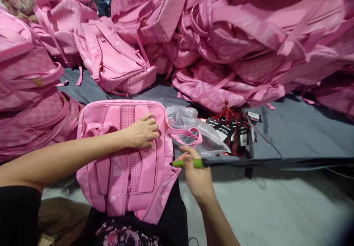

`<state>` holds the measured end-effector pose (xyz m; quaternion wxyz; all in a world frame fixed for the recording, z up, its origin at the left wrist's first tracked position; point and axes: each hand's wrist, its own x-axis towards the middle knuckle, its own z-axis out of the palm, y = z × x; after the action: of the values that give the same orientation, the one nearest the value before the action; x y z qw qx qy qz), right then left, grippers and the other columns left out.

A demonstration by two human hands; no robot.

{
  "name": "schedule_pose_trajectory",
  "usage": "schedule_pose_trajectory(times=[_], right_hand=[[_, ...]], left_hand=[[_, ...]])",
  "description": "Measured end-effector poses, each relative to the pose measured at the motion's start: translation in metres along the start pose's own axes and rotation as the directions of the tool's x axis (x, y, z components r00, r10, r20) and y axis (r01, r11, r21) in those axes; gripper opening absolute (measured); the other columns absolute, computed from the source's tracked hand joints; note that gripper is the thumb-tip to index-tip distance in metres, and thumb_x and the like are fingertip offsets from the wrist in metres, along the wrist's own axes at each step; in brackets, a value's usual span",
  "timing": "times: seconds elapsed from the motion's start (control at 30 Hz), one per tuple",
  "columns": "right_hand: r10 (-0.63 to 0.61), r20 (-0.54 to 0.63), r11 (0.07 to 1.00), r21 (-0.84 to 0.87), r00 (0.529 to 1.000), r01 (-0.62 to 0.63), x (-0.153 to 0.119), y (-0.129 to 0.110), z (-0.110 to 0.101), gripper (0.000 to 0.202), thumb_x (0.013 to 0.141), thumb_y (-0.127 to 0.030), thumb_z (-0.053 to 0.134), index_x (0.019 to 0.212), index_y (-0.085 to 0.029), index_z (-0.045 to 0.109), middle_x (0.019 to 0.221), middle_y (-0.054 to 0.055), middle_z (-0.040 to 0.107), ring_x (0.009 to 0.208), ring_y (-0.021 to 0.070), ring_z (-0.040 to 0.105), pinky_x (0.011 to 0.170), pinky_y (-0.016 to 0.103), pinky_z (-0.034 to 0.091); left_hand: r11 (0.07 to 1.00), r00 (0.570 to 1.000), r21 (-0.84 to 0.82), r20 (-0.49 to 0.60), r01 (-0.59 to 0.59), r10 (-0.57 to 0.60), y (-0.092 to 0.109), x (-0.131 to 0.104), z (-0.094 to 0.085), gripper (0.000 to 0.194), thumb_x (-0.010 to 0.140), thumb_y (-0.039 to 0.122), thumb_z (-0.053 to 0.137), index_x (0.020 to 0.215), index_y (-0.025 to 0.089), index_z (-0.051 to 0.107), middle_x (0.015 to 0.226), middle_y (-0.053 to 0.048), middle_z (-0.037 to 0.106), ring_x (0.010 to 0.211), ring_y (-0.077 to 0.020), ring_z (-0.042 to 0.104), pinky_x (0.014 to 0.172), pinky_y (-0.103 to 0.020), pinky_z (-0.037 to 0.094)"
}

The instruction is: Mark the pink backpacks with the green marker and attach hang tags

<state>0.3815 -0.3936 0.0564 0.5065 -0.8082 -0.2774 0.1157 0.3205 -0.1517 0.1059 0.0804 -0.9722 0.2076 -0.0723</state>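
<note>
A pink backpack (128, 165) lies with its padded back and straps facing up, partly on my lap and against the table's edge. Across its upper right part rests my left hand (142, 131), fingers apart and touching the fabric. My right hand (196, 172) is wrapped round a green pen (197, 163) beside the backpack's right edge, the pen's dark tip pointing left at the side of the bag. A pink strap loop (190, 136) sticks out to the right, above my right hand.
Pink backpacks (235, 28) are heaped along the back and at the left. Right of my backpack, a clear plastic bag (208, 132) and black tags with red strings (231, 132) lie on the grey-covered table (298, 135). A person (104, 3) stands far back.
</note>
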Motion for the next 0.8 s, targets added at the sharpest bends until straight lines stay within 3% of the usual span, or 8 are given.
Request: schedule_pose_trajectory(times=[0.07, 0.1, 0.23, 0.33, 0.53, 0.67, 0.8], right_hand=[[0.081, 0.067, 0.971, 0.220, 0.994, -0.094, 0.002, -0.005, -0.002, 0.075, 0.090, -0.075, 0.030, 0.107, -0.013, 0.068, 0.050, 0.002, 0.060, 0.039, 0.0149, 0.053, 0.039, 0.025, 0.044], [0.090, 0.081, 0.942, 0.316, 0.993, -0.111, 0.003, -0.007, 0.000, 0.077, 0.088, -0.077, 0.032, 0.109, -0.012, 0.067, 0.050, 0.002, 0.061, 0.038, 0.0143, 0.053, 0.039, 0.025, 0.045], [0.128, -0.007, 0.857, 0.504, 0.992, -0.107, 0.005, -0.003, 0.025, 0.060, 0.078, -0.061, 0.068, 0.117, -0.015, 0.064, 0.087, 0.009, 0.075, 0.071, 0.0193, 0.071, 0.069, 0.033, 0.058], [0.236, -0.037, 0.862, 0.470, 0.971, -0.191, 0.002, 0.005, 0.043, 0.044, 0.078, -0.052, 0.071, 0.101, -0.014, 0.066, 0.072, 0.004, 0.071, 0.061, 0.0160, 0.066, 0.061, 0.029, 0.055], [0.256, -0.130, 0.918, 0.344, 0.958, -0.199, -0.001, 0.006, 0.062, 0.035, 0.088, -0.050, 0.060, 0.079, -0.016, 0.062, 0.057, -0.003, 0.059, 0.050, 0.0104, 0.053, 0.053, 0.024, 0.043], [0.265, -0.143, 0.922, 0.326, 0.954, -0.208, 0.001, 0.005, 0.068, 0.033, 0.088, -0.048, 0.060, 0.079, -0.017, 0.063, 0.056, -0.004, 0.057, 0.051, 0.0110, 0.052, 0.053, 0.024, 0.042], [0.233, -0.129, 0.935, 0.301, 0.964, -0.186, 0.001, 0.003, 0.070, 0.030, 0.088, -0.047, 0.061, 0.083, -0.017, 0.066, 0.062, -0.003, 0.063, 0.055, 0.0123, 0.055, 0.057, 0.025, 0.045]], left_hand=[[0.999, 0.999, -0.017, 0.006, 0.039, -0.039, 0.007, -0.002, 0.004, 0.031, 0.078, 0.045, 0.074, 0.094, 0.019, 0.068, 0.093, -0.005, 0.064, 0.100, -0.0250, 0.053, 0.116, -0.054, 0.023], [0.998, 0.998, -0.019, 0.003, 0.058, -0.058, 0.008, -0.004, 0.006, 0.031, 0.077, 0.043, 0.075, 0.095, 0.018, 0.067, 0.095, -0.006, 0.064, 0.102, -0.0257, 0.053, 0.117, -0.056, 0.021], [0.986, 0.993, -0.141, -0.064, 0.086, -0.095, 0.009, -0.014, 0.014, 0.024, 0.085, 0.039, 0.068, 0.096, 0.017, 0.066, 0.108, -0.007, 0.065, 0.121, -0.0278, 0.047, 0.118, -0.057, 0.021], [0.971, 0.987, -0.233, -0.132, 0.057, -0.090, 0.011, -0.024, 0.020, 0.017, 0.092, 0.035, 0.060, 0.091, 0.019, 0.065, 0.110, -0.004, 0.066, 0.125, -0.0250, 0.046, 0.120, -0.057, 0.018], [0.987, 0.965, -0.120, -0.228, 0.105, -0.130, 0.020, -0.033, 0.032, 0.018, 0.093, 0.034, 0.059, 0.087, 0.018, 0.063, 0.117, -0.006, 0.065, 0.129, -0.0253, 0.044, 0.121, -0.055, 0.021], [0.993, 0.914, -0.069, -0.390, 0.096, -0.116, 0.027, -0.037, 0.043, 0.014, 0.095, 0.025, 0.054, 0.085, 0.019, 0.061, 0.112, -0.003, 0.067, 0.123, -0.0190, 0.050, 0.124, -0.050, 0.018], [0.992, 0.896, -0.055, -0.427, 0.111, -0.124, 0.028, -0.039, 0.048, 0.017, 0.096, 0.026, 0.052, 0.083, 0.020, 0.061, 0.106, -0.001, 0.068, 0.118, -0.0159, 0.053, 0.125, -0.048, 0.017]])
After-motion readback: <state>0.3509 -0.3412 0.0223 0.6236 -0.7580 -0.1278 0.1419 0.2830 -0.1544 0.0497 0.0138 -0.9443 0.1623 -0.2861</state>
